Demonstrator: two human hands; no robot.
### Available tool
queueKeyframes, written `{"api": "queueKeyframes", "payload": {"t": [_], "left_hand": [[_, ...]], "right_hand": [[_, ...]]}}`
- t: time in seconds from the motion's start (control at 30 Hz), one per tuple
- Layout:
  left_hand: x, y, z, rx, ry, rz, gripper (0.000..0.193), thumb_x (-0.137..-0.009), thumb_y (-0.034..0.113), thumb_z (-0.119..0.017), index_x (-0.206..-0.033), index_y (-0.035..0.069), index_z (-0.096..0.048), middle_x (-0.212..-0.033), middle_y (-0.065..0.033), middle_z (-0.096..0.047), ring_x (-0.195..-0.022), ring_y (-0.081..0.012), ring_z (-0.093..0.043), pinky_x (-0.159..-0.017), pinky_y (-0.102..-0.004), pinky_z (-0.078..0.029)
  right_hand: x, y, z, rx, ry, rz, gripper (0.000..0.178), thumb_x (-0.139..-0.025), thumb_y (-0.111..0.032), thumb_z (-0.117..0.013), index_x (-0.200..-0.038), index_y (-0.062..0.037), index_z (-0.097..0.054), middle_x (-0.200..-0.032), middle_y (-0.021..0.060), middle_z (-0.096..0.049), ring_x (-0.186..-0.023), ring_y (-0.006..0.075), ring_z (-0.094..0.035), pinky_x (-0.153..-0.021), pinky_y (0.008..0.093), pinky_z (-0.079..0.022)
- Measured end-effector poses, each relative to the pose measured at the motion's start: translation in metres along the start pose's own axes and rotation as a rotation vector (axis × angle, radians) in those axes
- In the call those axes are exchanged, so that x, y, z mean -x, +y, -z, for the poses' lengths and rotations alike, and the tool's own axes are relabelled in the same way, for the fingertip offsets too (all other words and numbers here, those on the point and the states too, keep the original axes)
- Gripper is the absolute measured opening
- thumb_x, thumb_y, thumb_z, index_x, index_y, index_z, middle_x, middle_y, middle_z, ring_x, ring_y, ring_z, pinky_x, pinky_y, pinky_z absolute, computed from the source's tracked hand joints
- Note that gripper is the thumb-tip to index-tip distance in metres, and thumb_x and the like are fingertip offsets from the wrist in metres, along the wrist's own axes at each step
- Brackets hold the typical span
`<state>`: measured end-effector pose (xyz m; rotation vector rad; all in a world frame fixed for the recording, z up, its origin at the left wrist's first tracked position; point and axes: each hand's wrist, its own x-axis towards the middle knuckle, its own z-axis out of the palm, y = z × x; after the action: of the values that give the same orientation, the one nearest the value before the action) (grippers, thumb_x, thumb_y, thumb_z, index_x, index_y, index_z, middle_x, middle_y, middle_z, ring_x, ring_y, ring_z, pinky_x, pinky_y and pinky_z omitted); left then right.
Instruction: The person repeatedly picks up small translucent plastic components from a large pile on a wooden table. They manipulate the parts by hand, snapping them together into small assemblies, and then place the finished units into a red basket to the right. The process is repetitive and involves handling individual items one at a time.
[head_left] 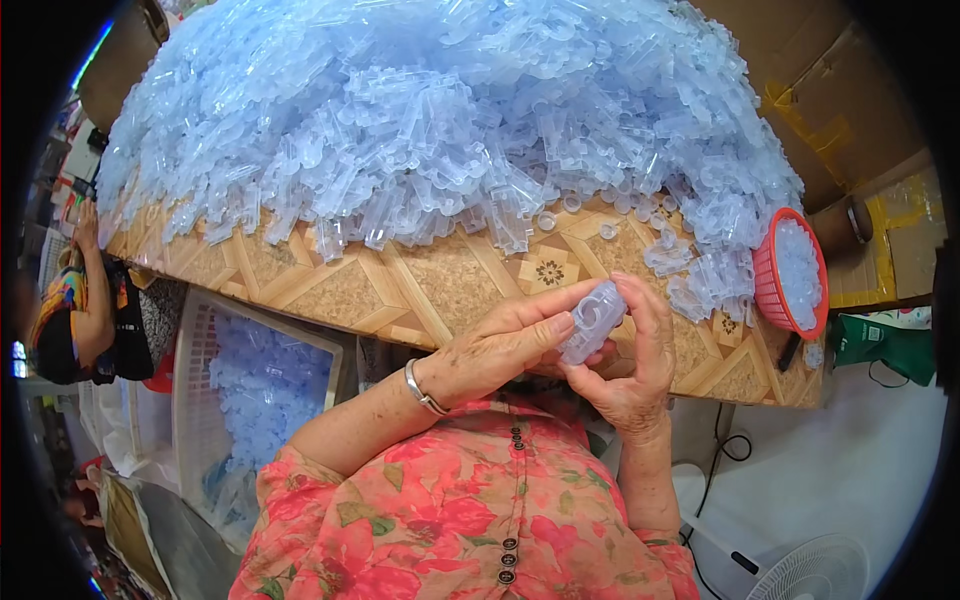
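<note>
Between my hands, above the table's near edge, is a translucent bluish plastic piece (597, 320) with a round ring shape on its upper face. I cannot tell whether it is one part or a few fitted together. My left hand (495, 345), with a metal bracelet at the wrist, pinches it from the left with thumb and fingers. From the right, my right hand (640, 375) grips it too, thumb below and fingertips at the top. Beyond them a large heap of similar clear plastic pieces (450, 120) covers most of the wood-patterned table (400, 285).
A red basket (766, 280) of small clear parts stands at the table's right edge; small rings (572, 202) lie before the heap. A white crate (190, 380) holds more pieces at lower left. A white fan (815, 570) is at lower right; another person (85, 310) sits far left.
</note>
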<state>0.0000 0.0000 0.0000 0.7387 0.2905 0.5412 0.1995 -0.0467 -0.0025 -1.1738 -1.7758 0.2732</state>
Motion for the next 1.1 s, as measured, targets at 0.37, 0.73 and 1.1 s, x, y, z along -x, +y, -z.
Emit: {"api": "queueKeyframes", "payload": {"t": [0.37, 0.73, 1.1], "left_hand": [[0.002, -0.003, -0.011, -0.082, 0.041, -0.122, 0.062, -0.112, 0.022, -0.049, -0.167, 0.006, -0.024, -0.161, -0.0096, -0.043, -0.143, -0.0209, -0.049, -0.116, -0.0386, -0.043], [0.006, 0.001, -0.008, -0.107, 0.062, -0.082, 0.062, -0.111, 0.019, -0.05, -0.166, 0.006, -0.026, -0.157, -0.0117, -0.048, -0.14, -0.0234, -0.054, -0.116, -0.0402, -0.044], [0.005, 0.0, -0.007, -0.096, 0.045, -0.065, 0.061, -0.11, 0.017, -0.051, -0.165, 0.003, -0.029, -0.16, -0.0104, -0.045, -0.144, -0.0213, -0.048, -0.119, -0.0396, -0.04]], "right_hand": [[0.002, -0.004, -0.002, 0.034, 0.03, 0.003, 0.084, -0.067, -0.014, -0.09, -0.142, -0.0019, -0.054, -0.141, 0.0208, -0.06, -0.127, 0.0358, -0.061, -0.107, 0.0451, -0.05], [0.001, -0.004, -0.004, 0.049, 0.024, 0.055, 0.085, -0.066, -0.015, -0.092, -0.142, -0.0026, -0.055, -0.14, 0.0205, -0.061, -0.127, 0.0364, -0.061, -0.107, 0.0457, -0.051], [0.008, 0.0, -0.005, 0.009, 0.05, 0.089, 0.085, -0.065, -0.011, -0.094, -0.141, -0.0016, -0.055, -0.139, 0.0191, -0.062, -0.127, 0.0353, -0.062, -0.103, 0.0443, -0.055]]}}
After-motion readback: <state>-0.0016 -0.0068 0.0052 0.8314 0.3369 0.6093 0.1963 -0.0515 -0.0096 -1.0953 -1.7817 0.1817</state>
